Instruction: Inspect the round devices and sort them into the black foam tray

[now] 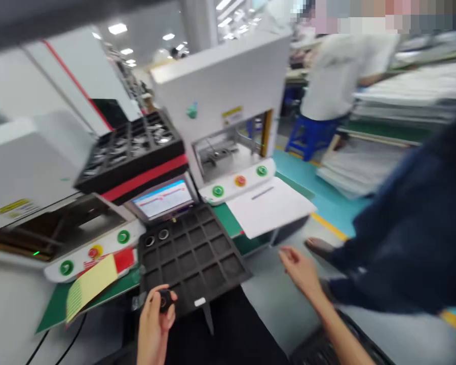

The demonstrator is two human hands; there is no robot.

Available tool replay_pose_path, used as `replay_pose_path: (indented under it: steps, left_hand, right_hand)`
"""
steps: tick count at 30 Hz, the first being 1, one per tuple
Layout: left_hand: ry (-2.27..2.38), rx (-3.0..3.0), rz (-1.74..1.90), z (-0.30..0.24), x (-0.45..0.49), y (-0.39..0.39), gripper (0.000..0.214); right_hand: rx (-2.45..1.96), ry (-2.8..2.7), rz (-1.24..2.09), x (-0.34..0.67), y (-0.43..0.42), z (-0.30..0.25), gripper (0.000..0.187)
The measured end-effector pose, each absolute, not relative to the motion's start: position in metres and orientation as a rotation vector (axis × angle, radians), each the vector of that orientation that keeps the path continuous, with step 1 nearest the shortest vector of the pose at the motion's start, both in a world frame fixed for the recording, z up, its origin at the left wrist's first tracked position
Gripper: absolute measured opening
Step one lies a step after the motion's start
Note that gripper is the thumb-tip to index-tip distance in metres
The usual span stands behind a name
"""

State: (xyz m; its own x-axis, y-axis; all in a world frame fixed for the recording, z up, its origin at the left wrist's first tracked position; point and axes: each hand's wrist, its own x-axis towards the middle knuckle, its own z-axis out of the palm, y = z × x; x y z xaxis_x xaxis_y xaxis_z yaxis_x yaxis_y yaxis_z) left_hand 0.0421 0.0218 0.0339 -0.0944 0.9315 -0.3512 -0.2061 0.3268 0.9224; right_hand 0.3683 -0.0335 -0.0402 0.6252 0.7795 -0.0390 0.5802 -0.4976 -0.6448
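Observation:
My left hand (155,317) is low in the view, its fingers closed round a small round black part (164,300) at the near edge of a black compartment tray (209,253). Two ring-shaped parts (156,237) lie in the tray's far left pockets; the other pockets look bare. My right hand (299,268) hovers to the right of the tray over the floor, fingers loosely apart and holding nothing. The picture is blurred by motion.
A stack of black trays with a red band (133,152) sits behind a small screen (163,198). White press machines (228,101) with green and red buttons stand behind. A person in dark blue (414,238) is at right; another person in white (342,76) stands farther back.

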Motion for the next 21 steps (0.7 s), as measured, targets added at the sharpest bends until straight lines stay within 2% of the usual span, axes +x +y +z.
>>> replay_pose_path:
  steps: [5,8,15,18,21]
  left_hand:
    - [1.242,0.678,1.244,0.051,0.036,0.026,0.066]
    - [1.284,0.611,1.301,0.058,0.024,0.023,0.073]
    - [1.333,0.531,1.374,0.057,-0.003,0.02,0.077]
    - [1.337,0.523,1.35,0.051,-0.012,0.014,0.079]
    - [1.314,0.636,1.33,0.04,-0.006,0.024,0.077]
  right_hand:
    - [-1.639,-1.785,0.097,0.322,0.129,0.088,0.03]
    - [-1.49,-1.987,-0.122,0.276,0.193,0.13,0.032]
    - [-1.554,-2.181,-0.364,0.254,0.264,0.117,0.037]
    - [-1.652,-2.144,-0.433,0.26,0.272,0.119,0.043]
    - [-1.734,-2.102,-0.539,0.263,0.263,0.138,0.04]
